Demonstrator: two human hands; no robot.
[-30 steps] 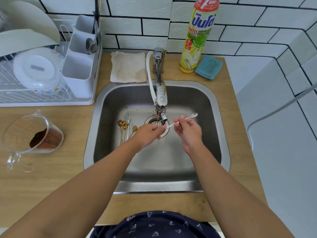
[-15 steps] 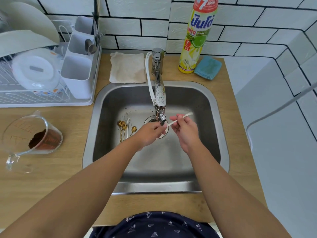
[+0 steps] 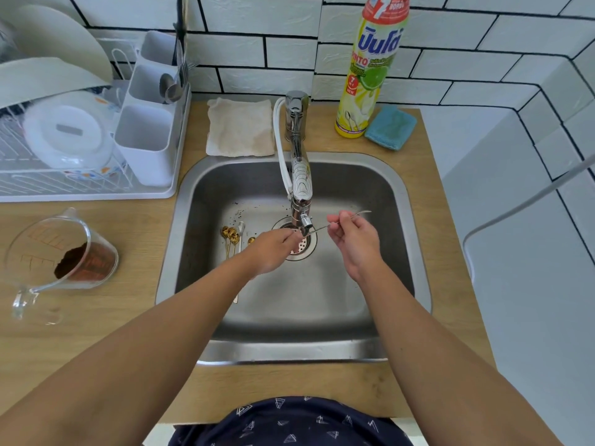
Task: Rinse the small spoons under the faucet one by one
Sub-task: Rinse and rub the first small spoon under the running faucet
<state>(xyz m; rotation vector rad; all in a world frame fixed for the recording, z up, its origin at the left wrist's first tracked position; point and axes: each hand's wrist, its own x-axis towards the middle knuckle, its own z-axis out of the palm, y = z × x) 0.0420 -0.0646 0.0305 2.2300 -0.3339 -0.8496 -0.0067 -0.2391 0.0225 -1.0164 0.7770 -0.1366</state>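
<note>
My right hand pinches the handle of 1 thin silver spoon, bowl end angled under the faucet spout, over the drain. My left hand meets it at the bowl, fingers curled on it as far as I can tell; that grip is partly hidden.

Risks, imo: the handle is thin & wet, so a loose pinch could drop it into the sink. Rubbing hard may flick water onto the desk. The unrinsed gold spoons lie just left of my left hand; a clean 1 dropped there gets mixed w/ dirty ones. Can't tell if water is running.

Surroundings: steel sink set in a wood desk, coffee specks on the basin floor. Dish rack w/ cutlery caddy at left, measuring jug of brown grounds, cloth, soap bottle, blue sponge, white tile wall.
</note>
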